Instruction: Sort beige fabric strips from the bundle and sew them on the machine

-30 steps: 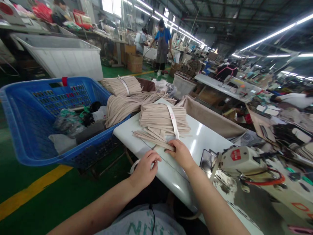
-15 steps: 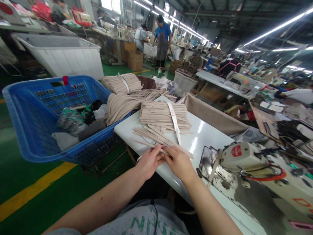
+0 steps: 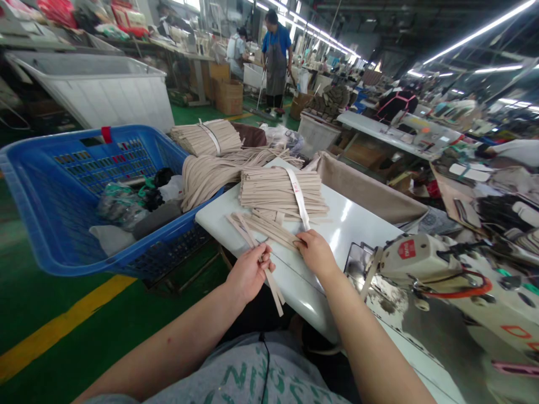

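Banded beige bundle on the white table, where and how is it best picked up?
Probably at the white band, from above, gripping the bundle across its long sides. It lies crosswise, long and flat-topped; the band crosses its top right of the middle, and loose strips lie along its near side.

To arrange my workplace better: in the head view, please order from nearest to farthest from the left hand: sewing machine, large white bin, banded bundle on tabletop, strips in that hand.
1. Beige strips: in the left hand.
2. Banded bundle: ahead, on the tabletop.
3. Sewing machine: to the right.
4. Large white bin: back left, behind the blue basket.
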`<state>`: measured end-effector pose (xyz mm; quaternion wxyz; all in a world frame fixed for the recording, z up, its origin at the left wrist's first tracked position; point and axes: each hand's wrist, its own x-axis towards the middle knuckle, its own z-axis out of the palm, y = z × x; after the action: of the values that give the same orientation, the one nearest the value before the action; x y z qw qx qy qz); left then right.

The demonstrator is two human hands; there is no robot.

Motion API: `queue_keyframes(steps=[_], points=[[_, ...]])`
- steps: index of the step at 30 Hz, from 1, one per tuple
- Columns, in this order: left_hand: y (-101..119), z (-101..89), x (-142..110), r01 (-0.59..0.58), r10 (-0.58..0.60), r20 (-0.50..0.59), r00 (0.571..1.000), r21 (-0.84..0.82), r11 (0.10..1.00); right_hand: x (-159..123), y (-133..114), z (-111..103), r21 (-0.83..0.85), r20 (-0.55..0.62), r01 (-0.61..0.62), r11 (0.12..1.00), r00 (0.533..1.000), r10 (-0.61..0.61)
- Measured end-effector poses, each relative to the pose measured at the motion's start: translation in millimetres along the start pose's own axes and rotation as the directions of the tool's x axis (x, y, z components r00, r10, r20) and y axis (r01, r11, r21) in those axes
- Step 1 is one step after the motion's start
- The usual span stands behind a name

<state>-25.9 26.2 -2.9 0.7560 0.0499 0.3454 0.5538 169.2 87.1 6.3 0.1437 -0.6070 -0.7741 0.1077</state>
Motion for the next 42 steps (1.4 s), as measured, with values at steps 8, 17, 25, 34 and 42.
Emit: queue_keyframes(steps=[8, 17, 25, 34, 42], points=[[-2.1, 3.6, -2.3, 0.027, -0.027, 0.011, 1.0, 0.015, 1.0, -4.8, -8.6, -0.5, -0.06, -0.067, -0.048, 0.997, 0.997, 0.044], [-5.6, 7.7, -2.3, 0.019, -0.018, -0.022, 1.0, 0.027, 0.999, -13.7, -14.6, -3.7, -0.265, 0.015, 0.144, 0.953, 0.989, -0.146], [-7.9, 7.2, -1.6, 0.008, -0.009, 0.018, 1.0, 0.038, 0.999, -24.2, -29.0, -4.8, -0.358, -0.089, 0.138, 0.923, 0.979, -0.181], [-11.0, 16.6, 1.2, -0.079, 0.079, 0.043, 0.996, 0.007, 0.997, -42.3, -58.9, -20.4, 0.106, -0.018, 0.244, 0.964, 0.97, -0.244], [-10.0, 13.9, -7.2, -0.078, 0.083, -0.065, 0.994, 0.079, 0.994, -17.0, -20.0, -2.7, -0.013, 0.007, 0.063, 0.998, 0.998, -0.063]])
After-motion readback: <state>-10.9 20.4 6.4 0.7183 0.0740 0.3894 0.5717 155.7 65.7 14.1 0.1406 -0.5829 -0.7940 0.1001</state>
